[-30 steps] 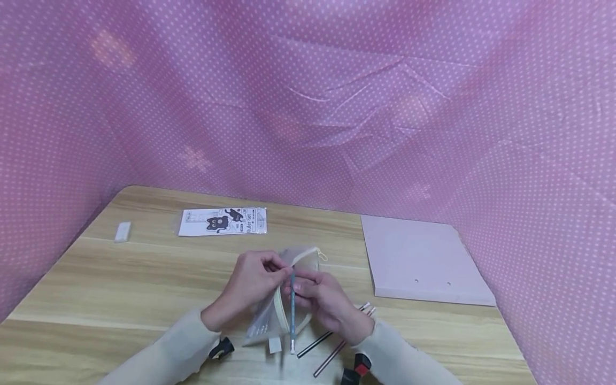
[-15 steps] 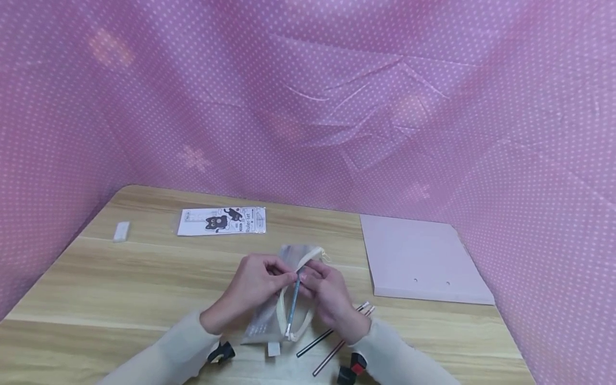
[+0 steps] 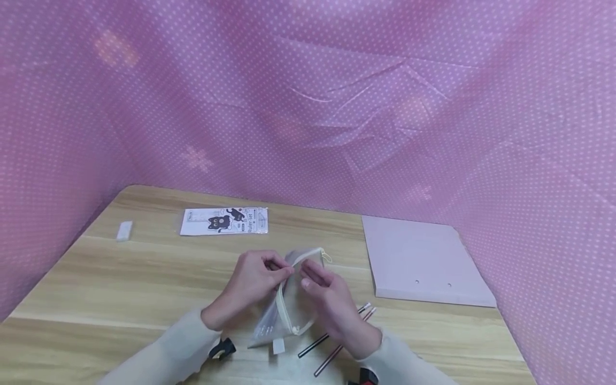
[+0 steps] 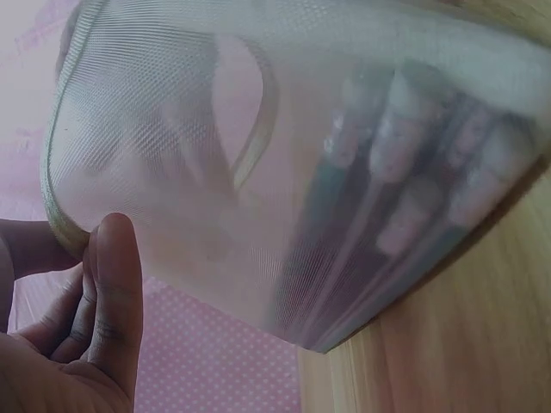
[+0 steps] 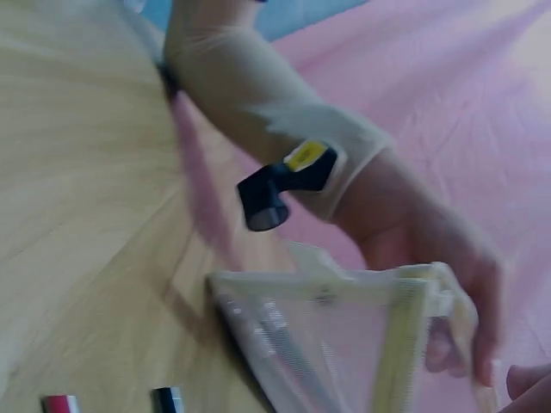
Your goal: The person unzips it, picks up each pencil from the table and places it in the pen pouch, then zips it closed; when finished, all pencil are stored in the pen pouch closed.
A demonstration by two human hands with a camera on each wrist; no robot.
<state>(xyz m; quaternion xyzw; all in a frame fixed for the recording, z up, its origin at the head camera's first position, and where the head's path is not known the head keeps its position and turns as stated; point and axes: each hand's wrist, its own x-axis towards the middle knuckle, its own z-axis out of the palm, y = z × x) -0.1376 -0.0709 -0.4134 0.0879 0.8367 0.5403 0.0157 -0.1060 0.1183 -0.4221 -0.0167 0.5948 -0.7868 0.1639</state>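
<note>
A see-through mesh zip pouch [image 3: 270, 323] with a cream zip stands open in the head view. My left hand [image 3: 252, 280] pinches the edge of its mouth between thumb and forefinger. Through the mesh in the left wrist view, several pencils [image 4: 403, 125] lie inside, their eraser ends towards one end of the pouch. My right hand [image 3: 334, 305] is at the mouth's right side, thumb and fingers apart, with nothing seen between them. Partly under the right wrist, a black pencil [image 3: 313, 346] and a reddish-brown pencil [image 3: 328, 361] lie on the table.
Behind the pouch lies a packaged ruler set [image 3: 224, 221] with cat drawings. A white eraser [image 3: 124, 231] is at the far left of the wooden table [image 3: 144, 289]. On the right sits a flat pale pink board or folder [image 3: 423, 256]. Pink dotted cloth [image 3: 308, 107] surrounds the table.
The blue pencil that my right hand held at the pouch's mouth went down into the pouch and left my fingers. My left hand keeps its pinch on the edge.
</note>
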